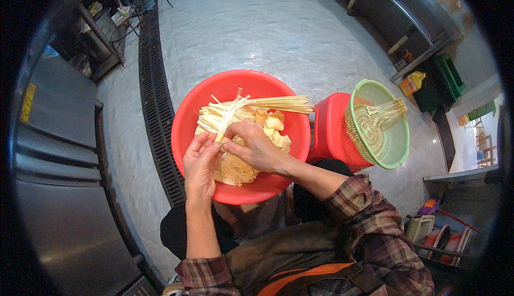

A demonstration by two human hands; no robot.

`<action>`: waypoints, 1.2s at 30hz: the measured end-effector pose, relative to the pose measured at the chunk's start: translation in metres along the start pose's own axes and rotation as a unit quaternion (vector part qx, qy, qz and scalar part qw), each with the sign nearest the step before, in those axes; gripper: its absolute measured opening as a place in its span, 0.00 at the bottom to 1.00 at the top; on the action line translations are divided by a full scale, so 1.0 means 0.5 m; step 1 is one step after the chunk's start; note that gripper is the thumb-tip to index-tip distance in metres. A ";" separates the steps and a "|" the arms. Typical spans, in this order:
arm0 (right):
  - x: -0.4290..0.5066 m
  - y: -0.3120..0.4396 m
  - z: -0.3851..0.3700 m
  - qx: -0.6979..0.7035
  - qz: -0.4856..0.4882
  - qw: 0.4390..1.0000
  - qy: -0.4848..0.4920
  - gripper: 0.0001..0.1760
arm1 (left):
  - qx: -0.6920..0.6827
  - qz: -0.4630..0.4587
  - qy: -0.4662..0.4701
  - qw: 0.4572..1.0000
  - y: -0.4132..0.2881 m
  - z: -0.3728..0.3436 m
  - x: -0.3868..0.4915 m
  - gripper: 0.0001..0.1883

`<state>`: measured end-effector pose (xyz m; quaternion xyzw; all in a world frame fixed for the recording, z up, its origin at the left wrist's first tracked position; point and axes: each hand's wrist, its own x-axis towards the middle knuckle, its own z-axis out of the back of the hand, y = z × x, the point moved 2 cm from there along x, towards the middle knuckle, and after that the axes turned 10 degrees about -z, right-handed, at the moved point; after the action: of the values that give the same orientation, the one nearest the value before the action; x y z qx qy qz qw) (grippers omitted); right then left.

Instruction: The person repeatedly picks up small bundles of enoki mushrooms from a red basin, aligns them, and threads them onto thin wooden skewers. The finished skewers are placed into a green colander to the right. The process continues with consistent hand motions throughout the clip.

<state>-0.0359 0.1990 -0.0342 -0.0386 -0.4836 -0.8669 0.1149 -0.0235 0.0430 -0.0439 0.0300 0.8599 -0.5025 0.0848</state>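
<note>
Over a red plastic basin (pixel 295 167), my left hand (pixel 202 163) pinches a small bundle of enoki mushrooms (pixel 229 113) near its lower end. A pale yellow wrapper, seemingly tofu skin, is around that end. The fingertips of my right hand (pixel 257 145) close on the same end from the other side. Beneath my hands lies a heap of loose enoki (pixel 235 171) in the basin. Pale yellow wrapper pieces (pixel 275 121) sit beside my right hand, partly covered by it. A sheaf of thin bamboo skewers (pixel 285 103) rests across the far side, its ends over the rim.
To the right, a green plastic colander (pixel 357 141) rests on a red plastic stool (pixel 333 125). Several wrapped enoki bundles (pixel 389 111) lie in it. A black floor drain grate (pixel 154 95) runs along the left, near a stainless steel cabinet (pixel 64 167). Grey tiled floor (pixel 249 27) extends ahead.
</note>
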 end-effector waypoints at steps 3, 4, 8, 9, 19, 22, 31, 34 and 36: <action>-0.001 -0.009 -0.015 0.124 -0.103 0.986 0.047 0.10 | 0.058 -0.047 0.002 0.997 0.002 0.001 0.000 0.19; -0.001 -0.008 -0.019 0.138 -0.106 0.984 0.046 0.10 | 0.074 -0.067 0.002 0.995 0.003 -0.001 0.000 0.19; -0.005 -0.009 -0.030 0.176 -0.148 0.970 0.080 0.08 | 0.097 -0.096 -0.013 0.991 0.008 -0.005 -0.001 0.19; -0.006 -0.011 -0.032 0.178 -0.168 0.965 0.098 0.08 | 0.105 -0.101 -0.011 0.989 0.008 -0.006 0.000 0.19; -0.004 0.006 -0.029 0.235 -0.072 0.959 0.142 0.07 | 0.184 -0.142 -0.029 0.972 0.002 0.001 0.010 0.20; -0.010 0.005 -0.007 0.086 0.013 0.981 0.175 0.08 | 0.159 -0.156 -0.061 0.973 -0.010 0.006 0.007 0.20; 0.073 -0.068 0.080 -0.359 0.092 0.923 -0.098 0.05 | -0.220 -0.015 -0.124 0.968 -0.003 0.029 0.009 0.20; 0.094 -0.087 0.085 -0.419 0.079 0.895 -0.132 0.04 | -0.294 0.013 -0.098 0.951 0.009 0.029 0.012 0.16; 0.098 -0.092 0.078 -0.458 0.053 0.881 -0.110 0.04 | -0.322 0.033 -0.119 0.939 0.016 0.030 0.011 0.14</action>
<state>-0.0962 0.2472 -0.0428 -0.2076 -0.0395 -0.9745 0.0757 -0.0261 0.0339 -0.0590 -0.0309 0.9579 -0.1954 0.2082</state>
